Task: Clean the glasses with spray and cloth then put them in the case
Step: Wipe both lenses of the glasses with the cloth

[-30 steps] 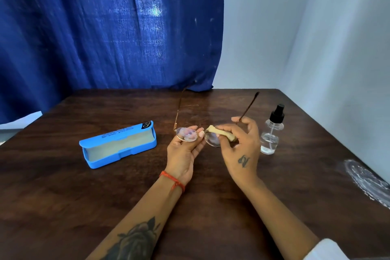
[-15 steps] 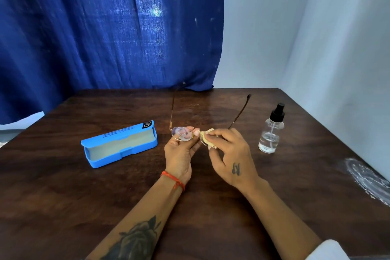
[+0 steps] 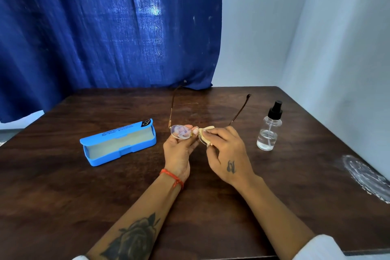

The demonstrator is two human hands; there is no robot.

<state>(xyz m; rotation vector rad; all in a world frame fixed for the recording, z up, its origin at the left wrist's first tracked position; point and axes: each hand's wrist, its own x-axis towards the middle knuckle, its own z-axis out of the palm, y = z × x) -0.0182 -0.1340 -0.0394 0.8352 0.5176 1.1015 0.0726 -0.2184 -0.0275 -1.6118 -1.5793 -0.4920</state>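
Shifted left since earlier: my right hand (image 3: 226, 154), pinching cream cloth (image 3: 205, 133) on thin gold-rimmed glasses (image 3: 181, 132); left hand (image 3: 178, 152) grips left lens.

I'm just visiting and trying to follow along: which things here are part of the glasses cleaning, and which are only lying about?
Part of the job:
- glasses, held in the left hand
- cloth, pinched on a lens by the right hand
- spray bottle, standing at the right
- blue case, lying open on the table

Just there:
- blue curtain
- white smear at the table's edge
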